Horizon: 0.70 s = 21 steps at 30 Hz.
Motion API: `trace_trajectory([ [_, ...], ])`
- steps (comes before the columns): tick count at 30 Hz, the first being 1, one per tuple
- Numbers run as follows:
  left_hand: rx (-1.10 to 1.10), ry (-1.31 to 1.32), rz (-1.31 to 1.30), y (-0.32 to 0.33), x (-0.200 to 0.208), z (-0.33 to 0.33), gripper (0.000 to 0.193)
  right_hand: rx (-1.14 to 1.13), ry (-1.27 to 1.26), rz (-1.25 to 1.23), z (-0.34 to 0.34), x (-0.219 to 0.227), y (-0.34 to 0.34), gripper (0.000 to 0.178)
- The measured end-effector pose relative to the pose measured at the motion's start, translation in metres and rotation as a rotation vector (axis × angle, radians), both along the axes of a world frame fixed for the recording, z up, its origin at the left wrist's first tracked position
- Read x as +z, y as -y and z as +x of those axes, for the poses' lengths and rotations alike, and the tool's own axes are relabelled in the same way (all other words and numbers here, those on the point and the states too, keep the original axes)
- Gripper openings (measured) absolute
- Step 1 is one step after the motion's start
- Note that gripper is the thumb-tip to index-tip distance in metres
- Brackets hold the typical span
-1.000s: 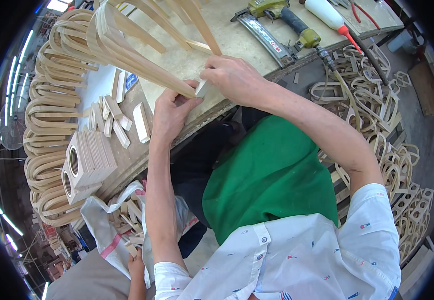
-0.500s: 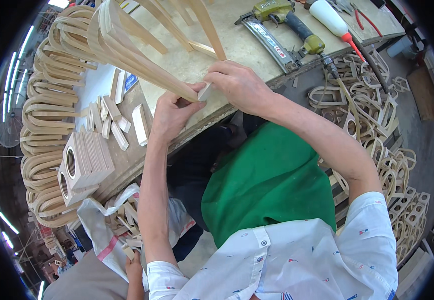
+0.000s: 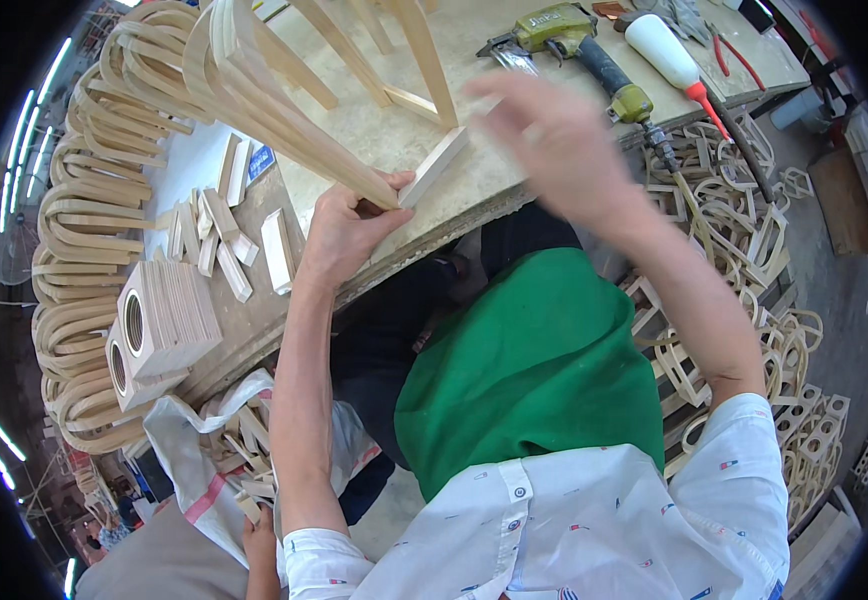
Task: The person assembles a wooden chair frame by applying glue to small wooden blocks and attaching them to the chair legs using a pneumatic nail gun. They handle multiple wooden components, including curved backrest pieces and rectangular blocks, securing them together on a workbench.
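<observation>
My left hand (image 3: 346,235) pinches the near end of a bent wooden frame (image 3: 279,130) together with one end of a short wooden strip (image 3: 436,165). The strip lies across the gap between two of the frame's legs, close to the table's front edge. My right hand (image 3: 569,150) is in the air over the edge, apart from the strip; its fingers are smeared by motion. Just beyond it lies a green pneumatic nail gun (image 3: 604,68) with a hose, its magazine partly hidden behind that hand.
Loose wooden strips (image 3: 219,215) and stacked ply blocks with round holes (image 3: 169,320) lie left. Bent frames (image 3: 84,310) line the far left. A white bottle with red nozzle (image 3: 662,48) and red-handled pliers (image 3: 734,60) lie right. Another person's hand (image 3: 261,545) is by a sack (image 3: 189,450).
My right hand has let go of the strip's far end and moved up and right toward the nail gun. My left hand keeps its grip on the frame and strip.
</observation>
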<state>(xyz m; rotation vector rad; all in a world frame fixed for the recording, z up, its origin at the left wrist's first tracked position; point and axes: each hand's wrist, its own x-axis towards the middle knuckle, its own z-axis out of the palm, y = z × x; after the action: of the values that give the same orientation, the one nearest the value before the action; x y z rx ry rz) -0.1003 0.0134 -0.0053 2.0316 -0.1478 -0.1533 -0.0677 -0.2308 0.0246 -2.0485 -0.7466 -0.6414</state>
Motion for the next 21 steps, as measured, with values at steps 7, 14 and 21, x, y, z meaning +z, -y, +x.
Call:
trace_trajectory([
  [7, 0.004, -0.061, 0.001, 0.005, 0.006, 0.0, 0.029, -0.555, -0.464, -0.555, 0.121, -0.016, 0.115, 0.039],
  [14, -0.012, -0.035, 0.005, 0.0, 0.002, 0.003, 0.031, -0.199, -0.863, 0.042, 0.107, -0.017, 0.11, 0.025],
  [21, -0.012, -0.025, 0.006, -0.005, -0.004, 0.0, 0.031, 0.058, -1.14, 0.831, -0.044, -0.005, 0.071, 0.025],
])
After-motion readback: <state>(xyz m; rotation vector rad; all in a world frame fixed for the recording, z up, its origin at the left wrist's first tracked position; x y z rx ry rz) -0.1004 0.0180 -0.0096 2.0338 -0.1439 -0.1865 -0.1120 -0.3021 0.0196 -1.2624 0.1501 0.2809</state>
